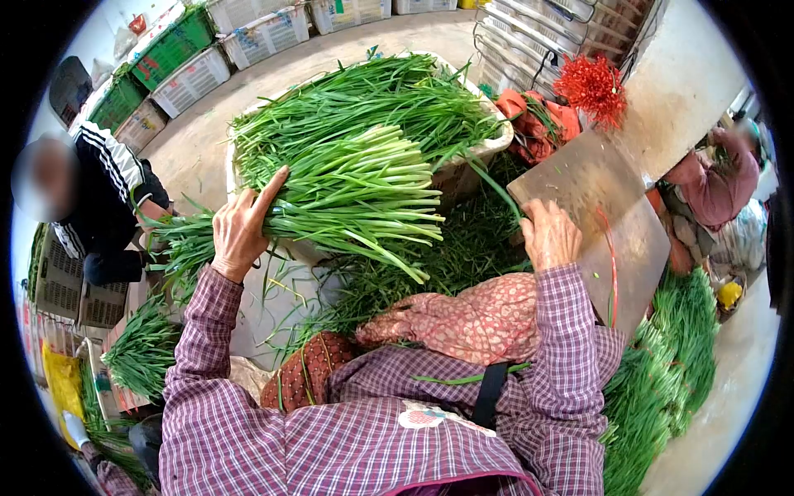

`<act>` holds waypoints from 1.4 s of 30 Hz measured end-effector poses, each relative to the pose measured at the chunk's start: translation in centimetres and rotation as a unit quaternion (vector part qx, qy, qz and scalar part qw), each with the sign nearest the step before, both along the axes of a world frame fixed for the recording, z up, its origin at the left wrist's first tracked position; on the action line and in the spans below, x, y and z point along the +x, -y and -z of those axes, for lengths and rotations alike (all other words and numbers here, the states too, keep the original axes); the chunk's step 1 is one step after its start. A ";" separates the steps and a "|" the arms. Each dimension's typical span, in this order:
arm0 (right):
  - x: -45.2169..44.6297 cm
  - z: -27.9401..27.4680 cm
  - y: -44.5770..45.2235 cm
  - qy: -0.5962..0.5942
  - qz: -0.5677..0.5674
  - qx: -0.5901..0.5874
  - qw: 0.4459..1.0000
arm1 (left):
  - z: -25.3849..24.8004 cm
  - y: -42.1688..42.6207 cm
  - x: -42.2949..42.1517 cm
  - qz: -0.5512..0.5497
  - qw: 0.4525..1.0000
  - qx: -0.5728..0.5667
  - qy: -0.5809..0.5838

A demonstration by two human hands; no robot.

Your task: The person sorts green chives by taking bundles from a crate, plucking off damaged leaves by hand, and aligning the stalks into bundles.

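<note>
The bunch (364, 194) lies in front of the person, left of centre, partly over the near side of the crate (499, 142); the left hand (241, 225) grips it towards its leafy left end, index finger stretched out, while the pale ends fan out to the right; the right hand (549, 236) is curled, its fingertips seeming to pinch 1 stalk (495, 187) beside the board (589, 188); 1 red tie (613, 277) lies on the board.

No tie shows around the bunch, so stalks could slide out if the left hand slackens; gripping too hard could bruise the leaves; the loose greens (372, 95) in the crate lie right against it, so strays could tangle in; the pinched stalk could snap if pulled sharply; anything dropped could land among the scraps (451, 248) below.
</note>
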State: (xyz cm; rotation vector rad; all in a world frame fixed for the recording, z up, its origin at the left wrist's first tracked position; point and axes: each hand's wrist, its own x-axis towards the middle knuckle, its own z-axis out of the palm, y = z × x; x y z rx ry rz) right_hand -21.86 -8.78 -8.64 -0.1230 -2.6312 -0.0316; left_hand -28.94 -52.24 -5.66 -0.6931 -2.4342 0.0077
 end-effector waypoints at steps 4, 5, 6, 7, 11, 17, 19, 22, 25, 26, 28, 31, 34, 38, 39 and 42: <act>-0.1 -4.3 7.5 -0.088 -0.156 -0.169 0.969 | -0.4 -1.3 0.2 -0.005 0.999 -0.031 0.010; -0.3 -4.5 9.1 -0.100 -0.188 -0.162 0.964 | -0.6 -1.8 0.2 0.005 1.000 -0.029 0.002; -0.1 -5.0 10.9 -0.089 -0.203 -0.179 0.959 | -0.8 -2.2 0.2 0.015 0.999 -0.028 -0.008; -0.3 -4.9 12.1 -0.066 -0.218 -0.193 0.954 | -0.8 -2.5 0.2 0.021 0.999 -0.027 -0.004; -1.3 -4.1 13.7 -0.035 -0.231 -0.232 0.944 | -1.3 -3.3 0.1 0.035 0.999 -0.036 -0.022; -1.8 -4.2 11.1 -0.158 -0.189 -0.082 0.966 | -1.7 -3.4 -0.2 0.030 0.999 -0.042 -0.013; -1.9 -3.8 9.0 -0.156 -0.148 -0.044 0.976 | -1.7 -3.1 -0.3 0.031 0.999 -0.033 -0.024; -1.1 -4.0 4.7 -0.150 -0.095 -0.022 0.984 | -1.6 -1.9 -0.2 0.023 0.999 -0.023 -0.025; -0.6 -2.2 -0.3 -0.110 -0.025 -0.002 0.994 | -1.3 -0.5 -0.3 0.003 1.000 -0.015 -0.017; -0.3 -1.2 -1.8 -0.057 0.001 -0.010 0.998 | -1.4 -0.2 -0.3 0.008 1.000 0.002 -0.025; 0.1 0.8 -3.8 0.032 0.038 -0.012 0.999 | -1.8 0.1 -0.1 0.011 0.999 0.040 -0.011; 0.3 1.3 -2.9 0.067 0.007 -0.089 0.994 | -2.3 0.2 0.2 0.014 0.992 0.115 0.050; 0.0 -1.3 -0.5 0.073 -0.030 -0.157 0.984 | -2.4 0.0 0.5 0.106 0.922 0.295 0.229; -0.8 -1.3 1.3 0.012 -0.129 -0.290 0.948 | -4.7 -2.3 3.0 0.021 0.707 0.480 0.519; -0.7 -1.4 1.8 0.037 -0.120 -0.287 0.950 | -2.9 -2.1 2.7 0.025 0.652 0.511 0.560; 0.4 -2.6 3.5 0.059 -0.161 -0.364 0.916 | -2.7 -3.9 3.2 0.067 0.580 0.527 0.618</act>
